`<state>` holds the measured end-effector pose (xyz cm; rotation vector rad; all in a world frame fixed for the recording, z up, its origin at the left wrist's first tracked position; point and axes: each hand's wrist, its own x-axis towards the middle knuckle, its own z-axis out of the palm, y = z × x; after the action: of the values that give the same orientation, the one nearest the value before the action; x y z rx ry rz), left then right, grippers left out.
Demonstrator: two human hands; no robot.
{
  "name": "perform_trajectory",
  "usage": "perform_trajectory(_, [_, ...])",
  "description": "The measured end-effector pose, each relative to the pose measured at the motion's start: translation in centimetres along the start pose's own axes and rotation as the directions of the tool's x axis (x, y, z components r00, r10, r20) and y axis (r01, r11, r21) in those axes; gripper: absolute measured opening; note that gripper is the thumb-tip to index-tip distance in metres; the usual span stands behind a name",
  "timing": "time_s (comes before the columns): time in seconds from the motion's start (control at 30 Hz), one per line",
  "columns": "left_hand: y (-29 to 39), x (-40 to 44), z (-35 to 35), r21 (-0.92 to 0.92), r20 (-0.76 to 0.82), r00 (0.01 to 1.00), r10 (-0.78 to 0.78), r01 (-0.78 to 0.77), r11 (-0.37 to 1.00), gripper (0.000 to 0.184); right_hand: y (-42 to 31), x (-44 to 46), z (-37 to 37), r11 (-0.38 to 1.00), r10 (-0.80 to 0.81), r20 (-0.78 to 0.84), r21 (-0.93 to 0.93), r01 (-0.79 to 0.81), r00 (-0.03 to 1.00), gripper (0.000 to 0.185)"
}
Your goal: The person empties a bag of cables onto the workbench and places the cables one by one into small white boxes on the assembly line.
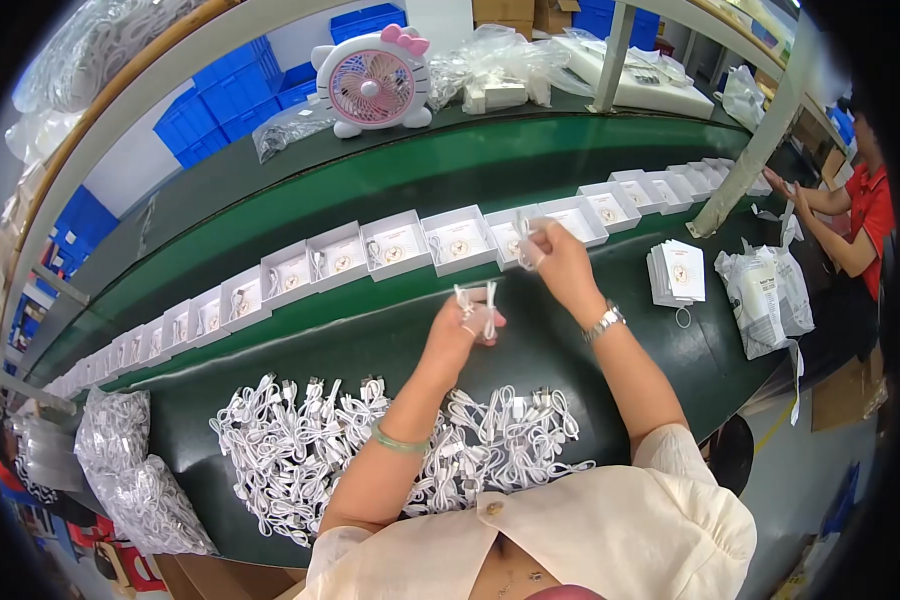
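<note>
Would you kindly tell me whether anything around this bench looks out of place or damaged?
Nothing looks clearly damaged. The loose white cables lie in a jumbled heap, though that may simply be working stock. The cat-shaped fan on the far ledge looks mildly odd, a decorative item beside plastic bags.

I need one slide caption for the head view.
Left hand holding white cables, right hand at a row of open white boxes.
</note>
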<state>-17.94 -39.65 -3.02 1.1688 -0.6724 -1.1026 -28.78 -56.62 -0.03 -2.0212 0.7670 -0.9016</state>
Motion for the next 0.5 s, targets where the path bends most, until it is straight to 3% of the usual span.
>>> perform_trajectory(0.07, [0.2,0.2,-0.4,-0.051,-0.062,0.997,-0.055,0.052,0.997,0.025,-0.2,2.1,0.1,0.965,0.019,-0.015,-0.263,-0.022,1.000,0.028])
perform_trajectory(0.2, [-0.2,0.7,-0.8,-0.076,-0.060,0.992,-0.113,0.109,0.991,0.024,4.1,5.0,2.7,0.884,-0.010,0.046,-0.467,0.030,0.999,0.025])
perform_trajectory(0.27, [-0.4,0.7,-0.8,-0.117,-0.088,0.990,-0.112,0.101,0.988,0.023,5.0,5.1,4.0,0.807,-0.032,0.238,-0.567,0.166,0.971,0.028])
perform_trajectory(0.33, [-0.6,0.9,-1.2,-0.145,-0.105,0.987,-0.119,0.103,0.984,0.022,4.7,5.0,4.4,0.835,-0.042,0.322,-0.509,0.210,0.946,0.027])
perform_trajectory(0.43, [-1.2,1.0,-1.3,-0.201,-0.148,0.981,-0.122,0.090,0.975,0.022,2.8,4.1,3.6,0.849,0.002,0.276,-0.509,0.144,0.961,0.027])
perform_trajectory(0.5, [-1.3,1.2,-1.3,-0.259,-0.193,0.978,-0.084,0.031,0.965,0.026,0.8,2.8,2.7,0.926,-0.058,0.200,-0.355,0.128,0.978,0.027])
